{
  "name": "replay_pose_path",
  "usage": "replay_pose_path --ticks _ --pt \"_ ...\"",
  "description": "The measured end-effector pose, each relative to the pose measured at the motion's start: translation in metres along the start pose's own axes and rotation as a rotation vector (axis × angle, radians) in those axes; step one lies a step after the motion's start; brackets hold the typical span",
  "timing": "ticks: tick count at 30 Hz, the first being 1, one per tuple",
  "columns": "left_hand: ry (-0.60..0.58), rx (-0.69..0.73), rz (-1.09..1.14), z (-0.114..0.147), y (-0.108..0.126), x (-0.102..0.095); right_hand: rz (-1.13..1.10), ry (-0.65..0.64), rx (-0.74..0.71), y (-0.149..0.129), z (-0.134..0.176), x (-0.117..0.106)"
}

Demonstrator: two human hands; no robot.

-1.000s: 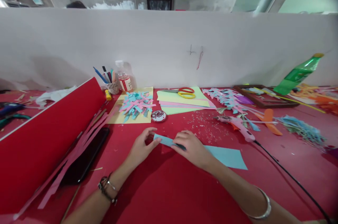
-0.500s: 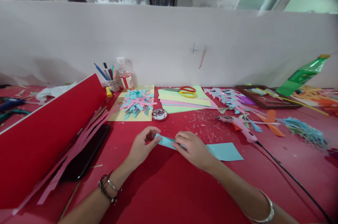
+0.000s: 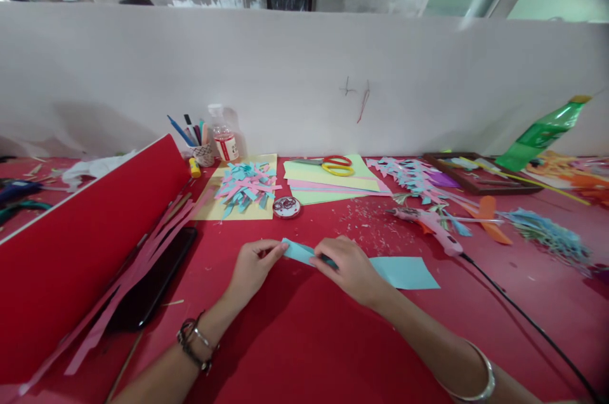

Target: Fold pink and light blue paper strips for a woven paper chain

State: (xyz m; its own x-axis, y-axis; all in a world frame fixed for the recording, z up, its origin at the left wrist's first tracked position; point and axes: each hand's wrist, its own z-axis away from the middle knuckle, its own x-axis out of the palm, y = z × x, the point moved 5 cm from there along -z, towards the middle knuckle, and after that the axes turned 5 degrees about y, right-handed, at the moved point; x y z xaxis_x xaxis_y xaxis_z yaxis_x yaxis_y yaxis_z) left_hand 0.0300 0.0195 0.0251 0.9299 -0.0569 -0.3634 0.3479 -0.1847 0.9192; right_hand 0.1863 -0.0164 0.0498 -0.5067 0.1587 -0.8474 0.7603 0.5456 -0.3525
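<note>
A narrow strip of light blue paper, seemingly folded, spans the gap between my two hands above the red table. My left hand pinches its left end between thumb and fingers. Closed on the strip's right part is my right hand, whose fingers hide that end. A flat light blue sheet lies on the table, partly behind my right wrist. Beyond my hands is a small round dish with dark red loops in it.
Red-and-yellow scissors rest on stacked coloured paper. A pink glue gun with a black cord lies right. Left are a black phone, pink strips and an upright red board. Cut paper pieces are piled at the back.
My left hand's fingers have closed more flatly on the strip's left end. My right hand has hardly moved. The whole view has shifted slightly.
</note>
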Motion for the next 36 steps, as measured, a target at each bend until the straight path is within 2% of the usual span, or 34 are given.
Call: replay_pose_path --ticks 6,10,15,20,25,30,36 --pt "-0.016 0.044 -0.037 0.003 0.005 0.001 0.176 -0.026 -0.053 -0.004 0.0 0.0" --pt "-0.028 0.112 -0.066 0.005 0.011 0.002 0.2 -0.029 -0.037 -0.004 0.0 0.0" --pt "-0.041 0.169 -0.069 0.006 0.015 0.003 0.184 -0.091 -0.004 -0.003 -0.001 0.0" --pt "-0.041 0.201 -0.093 0.007 0.016 0.003 0.193 -0.095 -0.059 -0.004 -0.003 0.001" --pt "-0.007 0.178 -0.109 0.007 0.013 0.004 0.199 -0.156 0.023 0.002 -0.002 0.002" --pt "0.025 0.067 -0.057 0.007 0.009 0.006 0.214 -0.234 0.092 0.006 -0.002 0.001" --pt "0.015 0.043 -0.026 0.008 0.007 0.006 0.239 -0.218 0.055 0.005 -0.001 0.001"
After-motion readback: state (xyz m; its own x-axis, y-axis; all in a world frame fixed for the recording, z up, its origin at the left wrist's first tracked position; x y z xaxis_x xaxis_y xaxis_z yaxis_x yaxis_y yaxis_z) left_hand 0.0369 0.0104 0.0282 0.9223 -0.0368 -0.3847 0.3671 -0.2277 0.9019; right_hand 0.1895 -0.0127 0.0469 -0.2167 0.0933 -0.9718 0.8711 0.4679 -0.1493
